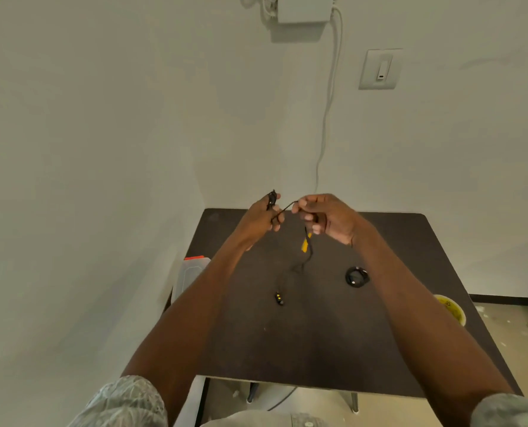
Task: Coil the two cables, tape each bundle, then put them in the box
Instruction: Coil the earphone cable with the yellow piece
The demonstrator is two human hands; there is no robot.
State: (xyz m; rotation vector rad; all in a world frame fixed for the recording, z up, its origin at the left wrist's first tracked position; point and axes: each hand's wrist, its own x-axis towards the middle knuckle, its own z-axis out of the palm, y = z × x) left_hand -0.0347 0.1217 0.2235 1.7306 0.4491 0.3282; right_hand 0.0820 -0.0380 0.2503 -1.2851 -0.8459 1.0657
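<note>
While both bare hands are raised above the far half of the dark brown square table (pixel 333 349), one thin black cable (pixel 307 257) runs between them. The left hand (pixel 261 221) has several turns of that cable wound around its upright fingers, which curl onto the small coil. The right hand (pixel 328 218) pinches the cable between thumb and fingertips just beside the left hand, the short span between them pulled taut. Below the right hand the cable hangs slack, carries a yellow plug piece (pixel 306 241), and trails down to the tabletop, ending in a small black connector with yellow marks (pixel 279 298) lying near the table's middle. One black ring, apparently a roll of tape (pixel 357 277), lies on the table under the right forearm. One translucent plastic box with an orange latch (pixel 191 274) stands off the table's left edge, beside the left forearm. Whether a second cable is present cannot be told.
</note>
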